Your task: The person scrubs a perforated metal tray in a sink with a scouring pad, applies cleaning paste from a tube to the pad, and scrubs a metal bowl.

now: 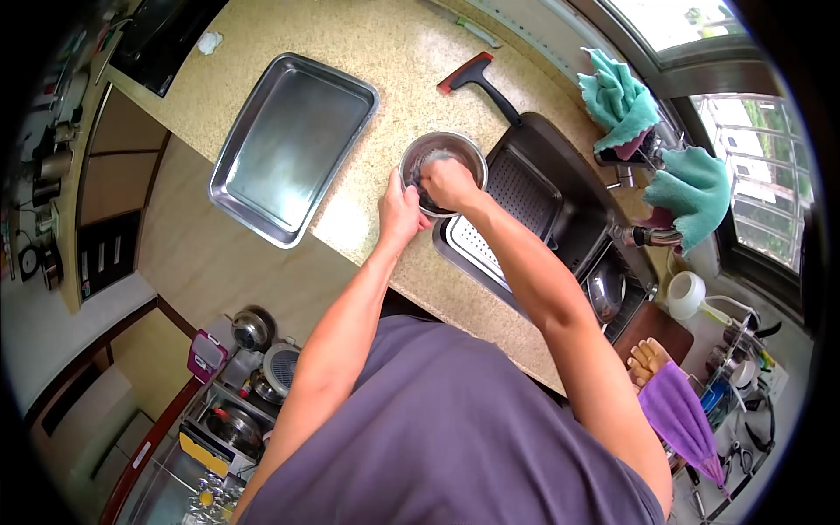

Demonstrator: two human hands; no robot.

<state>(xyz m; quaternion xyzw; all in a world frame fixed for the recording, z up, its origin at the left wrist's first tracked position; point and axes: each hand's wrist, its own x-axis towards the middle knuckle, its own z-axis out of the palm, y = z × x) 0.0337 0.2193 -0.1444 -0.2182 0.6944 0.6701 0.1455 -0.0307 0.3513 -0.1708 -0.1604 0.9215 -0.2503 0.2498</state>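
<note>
Holding bowl (459, 145): left hand (402, 213). Right hand (449, 183) inside, grip unclear. Speckled counter (398, 70), sink (573, 175) near window (754, 157).

The person's left hand (402, 210) grips the rim of a metal bowl (471, 153) while the right hand (449, 185) reaches inside it, between a rectangular baking pan (284, 149) and the dark sink (599, 210).

Silver against speckled beige

The bowl (465, 147) and tray (293, 144) are silver-grey; the desk (394, 96) is beige with speckles. The squeegee (478, 77) is red and black, the sink (573, 171) dark, the cloths (691, 197) teal, the towel (682, 411) purple, the shirt (464, 429) greyish purple.
</note>
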